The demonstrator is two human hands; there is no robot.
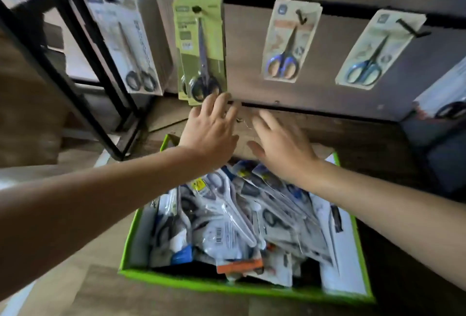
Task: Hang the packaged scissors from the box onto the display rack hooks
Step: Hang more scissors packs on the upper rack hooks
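1. Left hand [211, 129]: fingers straight and spread, gripping nothing; fingertips at the lower edge of the green pack [200, 45]; cannot tell whether they touch it.
2. Right hand [280, 146]: open, fingers splayed, empty; held above the far end of the box [227, 288], just beside the left hand.
3. Green pack hangs upright on the display rack [252, 63]; black-handled scissors inside, handles down.
4. Same row: grey-white packs [126, 38] to its left; blue-handled pack [290, 40] and teal-handled pack [375, 48] to its right, each on black hooks [411, 28].
5. Packaged scissors [227, 214]: loose heap in the green-rimmed box on the floor, below the rack.
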